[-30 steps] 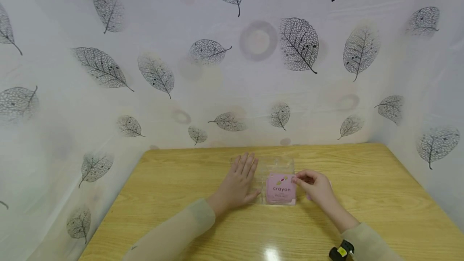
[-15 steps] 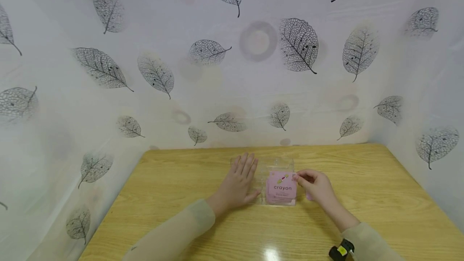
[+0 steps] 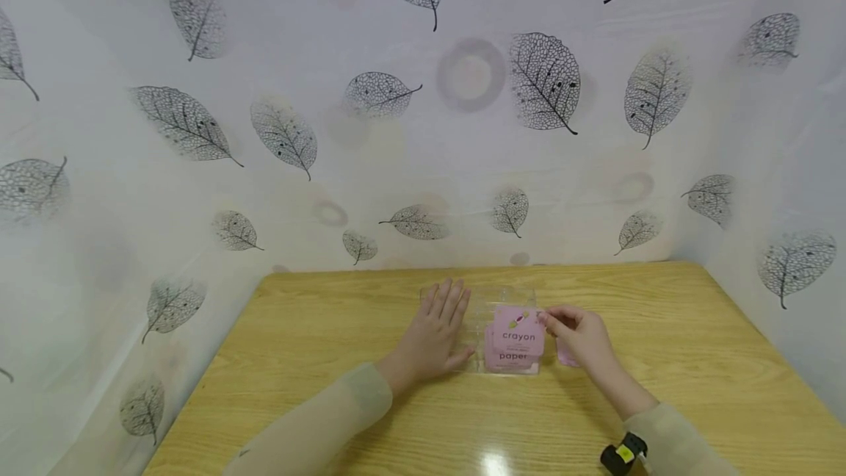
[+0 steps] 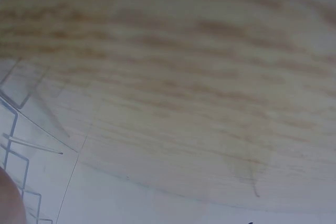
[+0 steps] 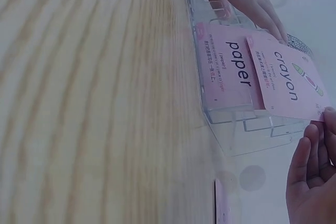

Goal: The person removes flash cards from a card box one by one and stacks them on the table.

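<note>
Between thumb and fingers my right hand (image 3: 579, 335) pinches the upper right corner of a pink crayon flashcard (image 3: 518, 329). In the right wrist view that crayon card (image 5: 287, 77) is tilted up over a pink paper flashcard (image 5: 227, 66), which lies in a clear plastic box (image 5: 207, 114). My left hand (image 3: 432, 333) rests with straight fingers on the left part of the clear box (image 3: 485, 296). Only a fingertip and a clear stepped edge (image 4: 23, 156) of the box show in the left wrist view.
Another pink card (image 3: 567, 353) lies on the table to the right of the box, partly hidden by my right hand. The wooden table (image 3: 317, 314) meets a leaf-print curtain (image 3: 423, 131) at the back and sides. A black strap (image 3: 623, 454) is on my right wrist.
My right hand has lifted the crayon card up and slightly right, uncovering the word paper on the card below. My left hand has stayed in place.
</note>
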Action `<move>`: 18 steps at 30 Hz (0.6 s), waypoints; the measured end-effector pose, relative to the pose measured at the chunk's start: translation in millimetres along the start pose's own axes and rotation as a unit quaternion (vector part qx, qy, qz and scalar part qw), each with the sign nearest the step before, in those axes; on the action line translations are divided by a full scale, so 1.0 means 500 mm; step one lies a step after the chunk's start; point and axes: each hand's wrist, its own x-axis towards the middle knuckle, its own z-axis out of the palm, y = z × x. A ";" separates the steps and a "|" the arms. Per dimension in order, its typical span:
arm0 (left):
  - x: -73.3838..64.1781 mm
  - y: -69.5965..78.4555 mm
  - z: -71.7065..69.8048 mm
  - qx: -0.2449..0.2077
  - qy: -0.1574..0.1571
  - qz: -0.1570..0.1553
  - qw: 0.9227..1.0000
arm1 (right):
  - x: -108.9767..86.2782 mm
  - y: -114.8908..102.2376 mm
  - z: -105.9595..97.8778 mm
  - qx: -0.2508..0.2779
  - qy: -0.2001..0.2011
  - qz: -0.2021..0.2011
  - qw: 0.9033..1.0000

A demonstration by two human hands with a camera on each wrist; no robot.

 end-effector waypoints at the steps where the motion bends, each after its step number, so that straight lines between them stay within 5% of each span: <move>1: 0.000 0.000 -0.001 0.000 -0.002 0.000 1.000 | 0.001 0.000 -0.001 0.000 -0.001 -0.001 1.000; 18: -0.001 0.000 -0.004 -0.004 -0.012 -0.003 1.000 | 0.002 -0.001 -0.012 0.002 0.023 0.007 1.000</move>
